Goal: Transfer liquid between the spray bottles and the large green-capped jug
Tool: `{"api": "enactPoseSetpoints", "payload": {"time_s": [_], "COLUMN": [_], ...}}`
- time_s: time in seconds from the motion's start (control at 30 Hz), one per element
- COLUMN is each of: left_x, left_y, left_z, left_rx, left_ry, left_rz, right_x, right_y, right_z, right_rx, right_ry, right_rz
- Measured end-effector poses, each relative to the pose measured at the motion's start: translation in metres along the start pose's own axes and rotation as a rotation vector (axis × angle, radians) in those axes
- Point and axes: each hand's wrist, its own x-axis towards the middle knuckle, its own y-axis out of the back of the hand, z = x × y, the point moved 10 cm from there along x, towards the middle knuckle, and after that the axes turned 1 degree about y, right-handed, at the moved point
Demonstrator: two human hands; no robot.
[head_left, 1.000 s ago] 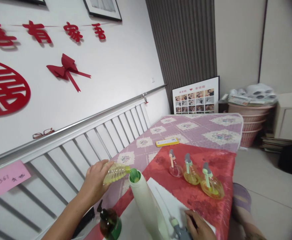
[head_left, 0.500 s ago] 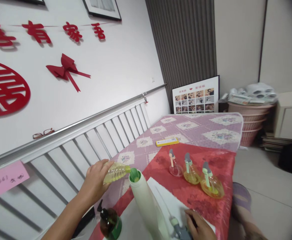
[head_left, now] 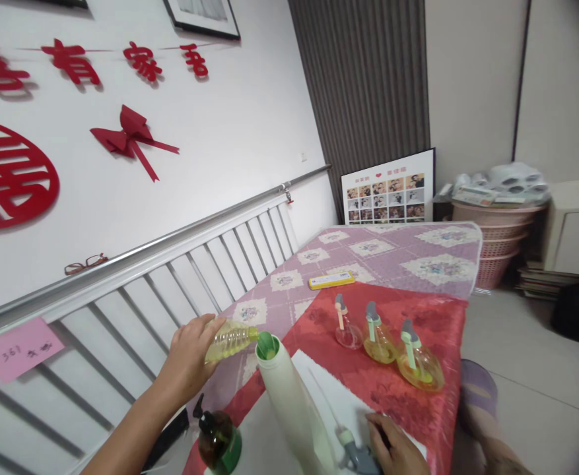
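Observation:
My left hand is closed around a clear ribbed bottle of yellow liquid. The bottle is tilted, its neck at a green funnel. That funnel sits in the mouth of a tall pale green bottle, which leans on a white sheet. My right hand rests on the sheet's right side, loosely curled with a gap between its fingers and nothing visible in them. Close beside it lies a grey-and-green spray head with a long thin tube. A brown pump bottle stands below my left forearm.
Three squat clear dispensers with grey tops stand in a row on the red cloth. Behind them lies a yellow flat case. A white railing with a pink note runs along the left.
My hands and the bottles hold almost the same positions. The pink note on the railing has shifted slightly.

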Motion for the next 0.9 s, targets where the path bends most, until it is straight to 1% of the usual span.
{"api": "enactPoseSetpoints", "payload": {"time_s": [0.33,0.53,0.9], "left_x": [-0.001,0.000,0.000], "left_y": [0.000,0.001,0.003], "left_z": [-0.001,-0.001,0.000], "left_rx": [0.014,0.023,0.015], "left_ry": [-0.010,-0.016,-0.014], "left_rz": [0.001,0.011,0.001], "right_x": [0.000,0.001,0.000], "right_y": [0.003,0.007,0.006], "right_z": [-0.006,-0.011,-0.009], "right_rx": [0.035,0.043,0.026], "right_ry": [0.007,0.021,0.025], "right_rz": [0.008,0.035,0.032]}}
